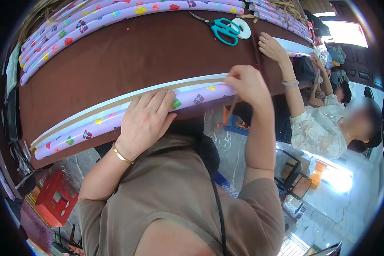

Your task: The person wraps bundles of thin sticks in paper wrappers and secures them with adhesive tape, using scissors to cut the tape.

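A long roll of lilac gift-wrap paper [85, 132] with small coloured present prints lies along the near edge of the brown table [141, 55]. My left hand [144, 119] presses flat on the roll near its middle. My right hand [247, 83] pinches the roll's right end, where a thin brown strip [231, 109] hangs down from the fingers. A white and tan edge [115, 101] runs along the far side of the roll.
Several finished lilac rolls [115, 13] lie along the table's far edge. Teal scissors [224, 29] and a white tape ring [243, 27] sit at the far right. Another person [328, 123] at the right rests a hand [272, 48] on the table. A red crate [55, 200] stands below.
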`<state>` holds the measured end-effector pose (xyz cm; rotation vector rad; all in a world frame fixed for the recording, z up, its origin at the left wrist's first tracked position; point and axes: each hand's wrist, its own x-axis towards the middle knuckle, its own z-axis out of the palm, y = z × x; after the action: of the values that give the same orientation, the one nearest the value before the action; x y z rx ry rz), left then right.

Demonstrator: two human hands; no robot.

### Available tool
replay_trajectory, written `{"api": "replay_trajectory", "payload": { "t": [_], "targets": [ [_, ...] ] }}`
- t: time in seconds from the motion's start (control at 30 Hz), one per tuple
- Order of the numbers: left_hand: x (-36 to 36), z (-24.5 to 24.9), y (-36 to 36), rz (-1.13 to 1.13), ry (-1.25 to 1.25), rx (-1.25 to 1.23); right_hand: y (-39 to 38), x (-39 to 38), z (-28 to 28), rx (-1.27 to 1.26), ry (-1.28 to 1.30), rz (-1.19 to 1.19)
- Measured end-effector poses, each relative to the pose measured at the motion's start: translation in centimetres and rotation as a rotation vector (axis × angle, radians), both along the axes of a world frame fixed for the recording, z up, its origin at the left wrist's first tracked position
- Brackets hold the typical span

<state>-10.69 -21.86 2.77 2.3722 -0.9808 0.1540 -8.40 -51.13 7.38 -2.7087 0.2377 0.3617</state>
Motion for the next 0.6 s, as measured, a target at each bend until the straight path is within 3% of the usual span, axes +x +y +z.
{"api": "replay_trajectory", "payload": {
  "t": [0.07,0.13,0.23,0.6],
  "targets": [
    [0.0,0.0,0.0,0.002,-0.005,-0.003,-2.8,-0.7,0.4,0.055,0.031,-0.177],
    [0.1,0.2,-0.1,0.005,0.012,0.012,-4.0,-1.0,1.8,-0.105,0.028,-0.254],
    [0.2,0.3,-0.4,0.01,0.019,0.02,-7.1,-1.7,0.8,-0.233,-0.097,-0.282],
    [0.3,0.6,-0.5,0.004,0.026,0.061,-8.9,-0.6,-1.3,-0.242,-0.07,-0.402]
  ]
}}
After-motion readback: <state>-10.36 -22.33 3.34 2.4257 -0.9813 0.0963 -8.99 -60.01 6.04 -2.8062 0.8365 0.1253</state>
